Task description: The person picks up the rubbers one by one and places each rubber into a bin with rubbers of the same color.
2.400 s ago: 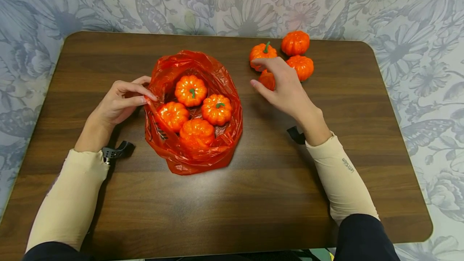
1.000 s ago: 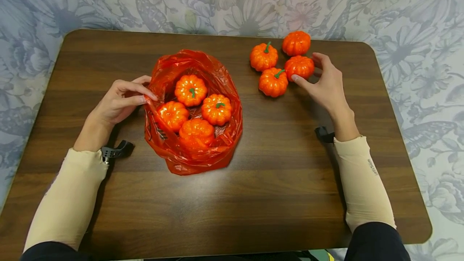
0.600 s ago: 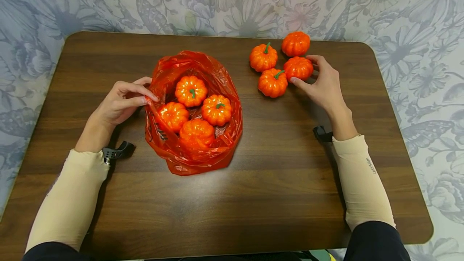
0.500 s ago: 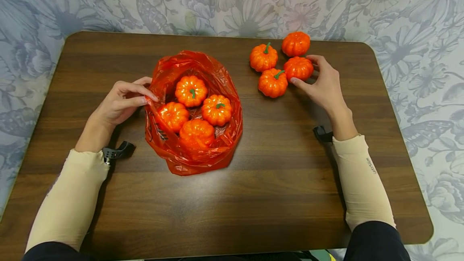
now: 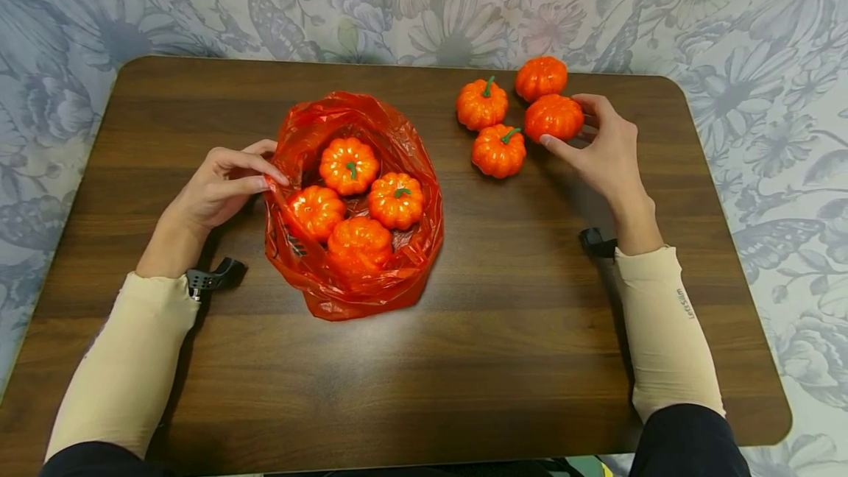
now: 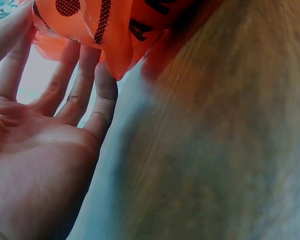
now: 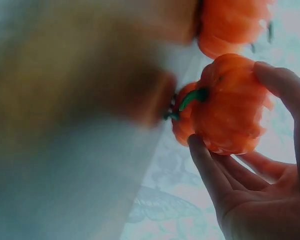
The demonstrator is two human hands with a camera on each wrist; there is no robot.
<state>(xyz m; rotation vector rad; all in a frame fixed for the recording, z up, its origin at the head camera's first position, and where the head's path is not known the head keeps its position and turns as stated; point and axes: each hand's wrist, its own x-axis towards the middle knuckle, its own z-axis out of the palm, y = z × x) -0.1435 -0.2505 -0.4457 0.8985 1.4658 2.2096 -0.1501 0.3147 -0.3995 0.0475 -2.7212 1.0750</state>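
Note:
My right hand (image 5: 606, 149) grips a small orange pumpkin (image 5: 553, 118) between thumb and fingers. In the right wrist view, that pumpkin (image 7: 232, 107) shows its green stem pointing down toward the table side. Close by it are three more pumpkins: one at the back (image 5: 541, 79), one to the left (image 5: 481, 104) and one in front (image 5: 499, 152). My left hand (image 5: 221, 186) pinches the left rim of a red plastic bag (image 5: 371, 300). The bag stands wide at the mouth with several pumpkins inside, among them one with a green stem (image 5: 348, 165). In the left wrist view, black print marks the bag (image 6: 120, 30).
Everything stands on a brown wooden table (image 5: 503, 359) with rounded corners. A wall with floral paper (image 5: 457, 6) runs behind the table's far edge. Black wrist straps sit on both arms, the left strap (image 5: 215, 276) close above the tabletop.
My right hand came over to the rightmost pumpkin, took hold of it, and has now lifted it slightly, tilting it back and to the right. The left hand and the bag stay put.

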